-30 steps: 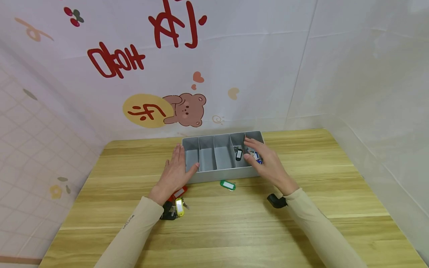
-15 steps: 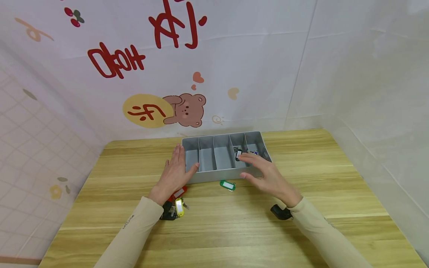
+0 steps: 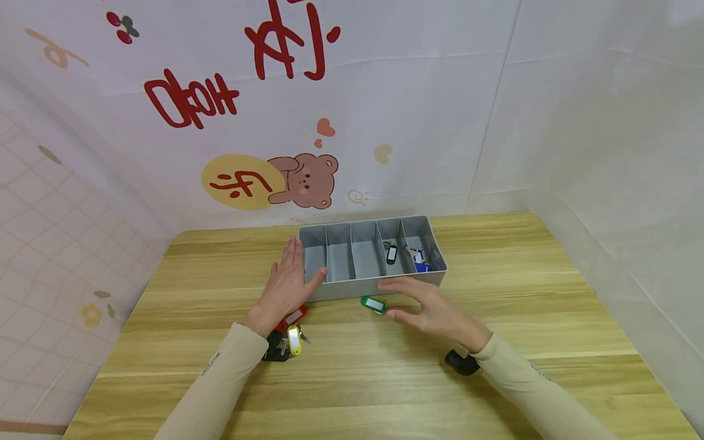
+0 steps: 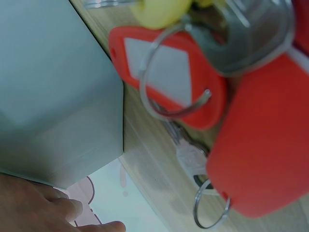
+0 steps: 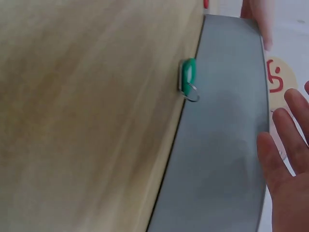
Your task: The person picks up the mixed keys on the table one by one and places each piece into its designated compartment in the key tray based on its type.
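Observation:
A grey tray [image 3: 352,287] with several compartments stands near the wall. My left hand [image 3: 286,281] rests on its left end, fingers straight and thumb over the front rim. In front of the tray my right hand [image 3: 434,305] hovers, fingers spread and holding nothing, just right of a green key tag [image 3: 374,304] on the table. A black key tag [image 3: 392,254] lies in the second compartment from the right. Blue tags [image 3: 421,264] with keys are in the rightmost one. By my left wrist lie a red key tag [image 4: 169,77] and a yellow key tag [image 3: 294,340], with keys.
A black device [image 3: 462,362] is strapped at my right wrist. Under the left wrist, a black object [image 3: 277,348] lies among the keys, partly hidden by the sleeve. Behind the tray rises a white wall [image 3: 429,110] printed with a bear [image 3: 308,180].
My right hand has come out of the tray's rightmost compartment and moved left and toward me, down to beside the green key tag. My left hand has stayed in place.

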`<state>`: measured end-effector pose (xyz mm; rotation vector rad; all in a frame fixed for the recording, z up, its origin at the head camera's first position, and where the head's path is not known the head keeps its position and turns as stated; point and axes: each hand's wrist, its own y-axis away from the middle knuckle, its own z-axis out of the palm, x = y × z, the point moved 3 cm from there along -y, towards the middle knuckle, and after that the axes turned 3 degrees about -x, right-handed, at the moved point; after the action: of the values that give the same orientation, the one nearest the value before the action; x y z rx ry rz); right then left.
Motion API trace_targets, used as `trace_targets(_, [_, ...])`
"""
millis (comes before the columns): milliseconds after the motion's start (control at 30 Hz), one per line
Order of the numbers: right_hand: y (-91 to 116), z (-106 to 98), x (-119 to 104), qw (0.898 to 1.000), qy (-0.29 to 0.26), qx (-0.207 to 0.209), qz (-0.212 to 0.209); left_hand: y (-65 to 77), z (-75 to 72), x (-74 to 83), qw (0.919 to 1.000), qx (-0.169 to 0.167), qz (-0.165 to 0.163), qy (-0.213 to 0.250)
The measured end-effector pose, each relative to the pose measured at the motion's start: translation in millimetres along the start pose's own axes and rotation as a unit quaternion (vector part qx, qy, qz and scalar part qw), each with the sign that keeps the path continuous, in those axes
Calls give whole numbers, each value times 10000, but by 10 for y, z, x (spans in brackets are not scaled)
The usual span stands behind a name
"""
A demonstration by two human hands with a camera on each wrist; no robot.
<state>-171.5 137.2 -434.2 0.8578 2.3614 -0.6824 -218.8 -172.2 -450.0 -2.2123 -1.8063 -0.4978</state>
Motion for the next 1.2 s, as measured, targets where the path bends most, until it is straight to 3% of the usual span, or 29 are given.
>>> trace_targets(433, [-13, 160, 84, 9980, -245, -568, 130, 2, -2, 5, 10000, -26, 9, 24])
trace_targets(1200, [-60, 263, 311, 9850, -307, -1344, 1038, 1, -4, 10, 10000, -31, -16, 17])
